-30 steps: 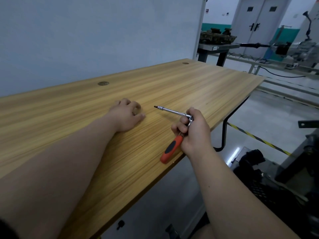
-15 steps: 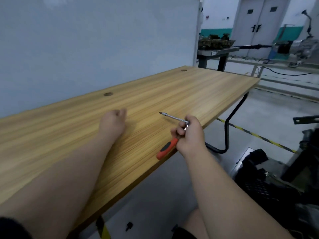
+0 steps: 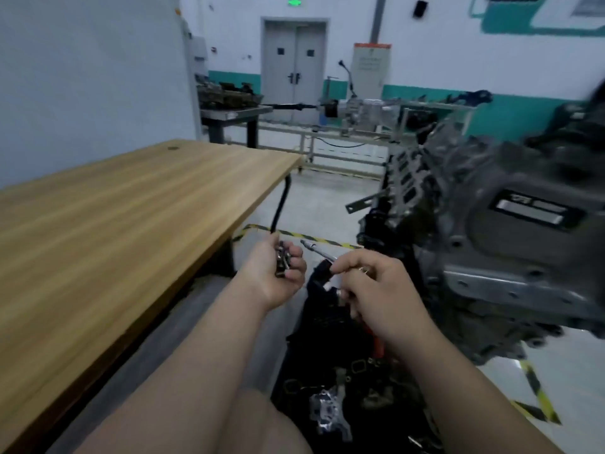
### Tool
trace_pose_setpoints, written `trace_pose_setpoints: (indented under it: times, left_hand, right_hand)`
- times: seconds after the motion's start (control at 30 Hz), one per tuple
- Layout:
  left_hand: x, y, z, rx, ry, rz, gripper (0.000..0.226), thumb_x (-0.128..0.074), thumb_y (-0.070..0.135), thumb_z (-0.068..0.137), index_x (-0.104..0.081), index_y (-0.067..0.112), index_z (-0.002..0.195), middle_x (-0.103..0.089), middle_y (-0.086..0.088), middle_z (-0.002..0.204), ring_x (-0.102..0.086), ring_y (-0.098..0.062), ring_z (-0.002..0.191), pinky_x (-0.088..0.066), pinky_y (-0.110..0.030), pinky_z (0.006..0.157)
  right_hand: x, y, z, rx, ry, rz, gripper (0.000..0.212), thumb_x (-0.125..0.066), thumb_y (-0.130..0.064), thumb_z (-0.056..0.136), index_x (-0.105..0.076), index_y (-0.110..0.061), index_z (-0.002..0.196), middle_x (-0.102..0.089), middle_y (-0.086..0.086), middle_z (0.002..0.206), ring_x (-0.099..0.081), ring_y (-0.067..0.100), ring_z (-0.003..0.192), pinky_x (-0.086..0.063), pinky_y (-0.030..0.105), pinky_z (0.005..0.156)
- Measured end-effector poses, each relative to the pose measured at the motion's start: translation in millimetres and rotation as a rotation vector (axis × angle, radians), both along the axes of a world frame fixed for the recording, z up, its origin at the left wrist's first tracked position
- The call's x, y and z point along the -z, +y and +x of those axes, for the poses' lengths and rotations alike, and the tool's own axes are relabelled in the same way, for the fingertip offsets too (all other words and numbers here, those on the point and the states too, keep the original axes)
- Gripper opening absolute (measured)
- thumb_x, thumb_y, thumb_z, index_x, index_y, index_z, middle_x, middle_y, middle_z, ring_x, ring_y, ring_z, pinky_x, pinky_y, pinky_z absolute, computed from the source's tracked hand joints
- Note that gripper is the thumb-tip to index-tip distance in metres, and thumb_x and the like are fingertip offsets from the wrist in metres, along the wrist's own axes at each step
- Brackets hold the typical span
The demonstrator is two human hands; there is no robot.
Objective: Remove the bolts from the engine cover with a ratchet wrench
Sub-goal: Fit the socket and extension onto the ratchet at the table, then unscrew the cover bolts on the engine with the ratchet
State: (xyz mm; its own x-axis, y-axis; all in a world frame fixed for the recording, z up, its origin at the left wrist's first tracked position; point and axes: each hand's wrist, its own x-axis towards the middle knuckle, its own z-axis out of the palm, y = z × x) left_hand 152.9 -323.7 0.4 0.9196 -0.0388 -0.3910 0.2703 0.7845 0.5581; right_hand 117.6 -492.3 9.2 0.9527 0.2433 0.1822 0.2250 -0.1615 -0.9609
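My left hand (image 3: 278, 273) is turned palm up in the air, fingers curled round several dark metal bolts (image 3: 282, 259). My right hand (image 3: 376, 290) grips a ratchet wrench (image 3: 319, 250) with a silver extension pointing up-left and an orange handle (image 3: 379, 345) showing below the wrist. The grey engine (image 3: 510, 244) with its dark cover stands on the right, blurred, a short way beyond my right hand.
A long wooden table (image 3: 114, 231) runs along the left by a white wall. Black engine parts (image 3: 334, 381) lie on the floor below my hands. Yellow-black floor tape (image 3: 537, 391) marks the area. Workbenches with machinery (image 3: 357, 109) stand at the back near a grey double door.
My view has swung right from the table to the engine. Both hands lifted off the tabletop; the left now holds bolts palm up, the right still carries the wrench.
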Motion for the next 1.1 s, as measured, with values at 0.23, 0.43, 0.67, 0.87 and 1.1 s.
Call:
trace_pose_setpoints:
  times: [0.23, 0.43, 0.67, 0.87, 1.1]
  left_hand:
    - [49.1, -111.5, 4.1, 0.319, 0.035, -0.031, 0.025, -0.036, 0.019, 0.097, -0.05, 0.015, 0.076, -0.044, 0.004, 0.055, -0.034, -0.007, 0.032, -0.017, -0.013, 0.026]
    - [86.4, -133.5, 9.9, 0.226, 0.123, -0.072, 0.028, -0.047, 0.03, 0.099, -0.059, 0.012, 0.081, -0.046, 0.005, 0.054, -0.033, -0.005, 0.03, -0.021, -0.014, 0.026]
    - [93.3, -157.1, 7.0, 0.284, 0.128, -0.014, 0.027, -0.049, 0.03, 0.098, -0.059, 0.013, 0.079, -0.047, 0.005, 0.058, -0.034, -0.004, 0.033, -0.022, -0.014, 0.027]
    - [95.9, -154.8, 7.6, 0.254, 0.136, 0.03, 0.026, -0.049, 0.033, 0.098, -0.06, 0.015, 0.082, -0.046, 0.008, 0.053, -0.034, -0.003, 0.032, -0.021, -0.013, 0.028]
    - [110.9, -156.2, 6.9, 0.271, 0.14, 0.14, 0.029, -0.05, 0.034, 0.099, -0.059, 0.016, 0.077, -0.043, 0.009, 0.05, -0.032, -0.002, 0.032, -0.023, -0.013, 0.029]
  right_hand:
    - [23.8, -107.4, -40.1, 0.119, -0.122, -0.151, 0.041, -0.057, 0.005, 0.084, -0.067, -0.034, 0.076, -0.053, -0.001, 0.053, -0.038, 0.005, 0.042, -0.03, 0.018, 0.043]
    - [76.4, -144.1, -58.2, 0.206, -0.095, -0.059, 0.043, -0.06, 0.008, 0.084, -0.07, -0.033, 0.079, -0.065, 0.006, 0.071, -0.048, 0.007, 0.047, -0.037, 0.019, 0.047]
    - [84.1, -144.4, -43.3, 0.203, -0.186, -0.075, 0.042, -0.065, 0.002, 0.086, -0.065, -0.032, 0.061, -0.065, -0.01, 0.064, -0.053, -0.002, 0.052, -0.037, 0.008, 0.052]
    - [100.2, -137.5, -46.2, 0.192, -0.321, -0.178, 0.014, -0.052, -0.034, 0.08, -0.064, -0.027, 0.077, -0.064, -0.016, 0.07, -0.057, -0.004, 0.06, -0.04, 0.009, 0.056]
    - [114.2, -135.9, -48.1, 0.197, -0.391, -0.261, 0.024, -0.05, -0.026, 0.083, -0.066, -0.015, 0.069, -0.056, -0.019, 0.061, -0.054, -0.004, 0.062, -0.037, 0.008, 0.061]
